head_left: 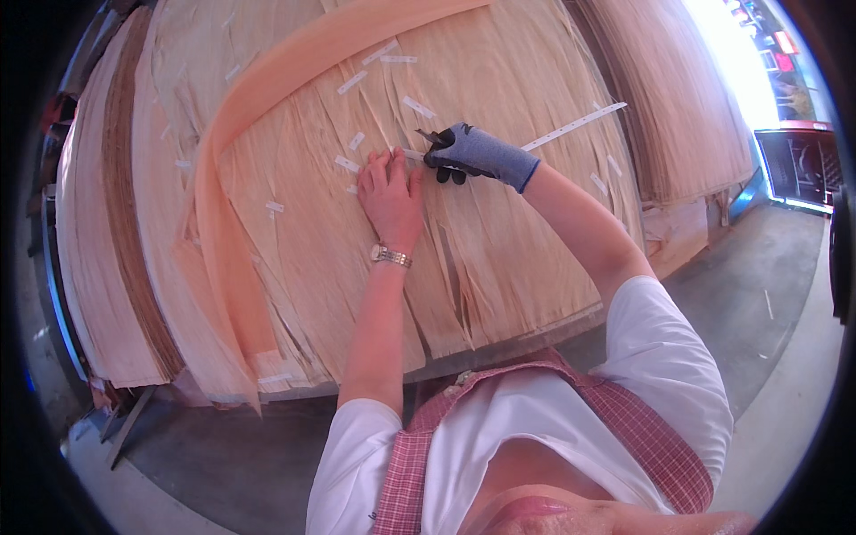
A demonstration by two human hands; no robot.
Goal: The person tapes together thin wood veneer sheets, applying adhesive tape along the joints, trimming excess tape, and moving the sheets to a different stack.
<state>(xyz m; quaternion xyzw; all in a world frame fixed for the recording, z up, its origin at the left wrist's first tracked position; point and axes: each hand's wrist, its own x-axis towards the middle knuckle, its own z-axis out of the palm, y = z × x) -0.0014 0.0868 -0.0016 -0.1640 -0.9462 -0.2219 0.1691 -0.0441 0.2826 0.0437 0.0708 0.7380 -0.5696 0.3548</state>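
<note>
My bare left hand (390, 198), with a metal wristwatch (390, 256) on its wrist, lies with fingers stretched out on a pale wood veneer sheet (312, 209). Its fingertips press beside one end of a white perforated tape strip (575, 127). That strip passes beneath my right hand (468, 154) and runs off to the right across the veneer. A grey-blue glove with black fingers covers the right hand, which is closed around a dark, thin-bladed knife (428, 136). The blade's tip points left, close above the tape; the handle is hidden in the glove.
Short white tape pieces (352, 82) are stuck over splits in the veneer. A curled orange-tan veneer strip (223, 134) arches across the left side. Veneer stacks stand at left (98, 223) and right (664, 98). A dark red crate (796, 165) sits at far right.
</note>
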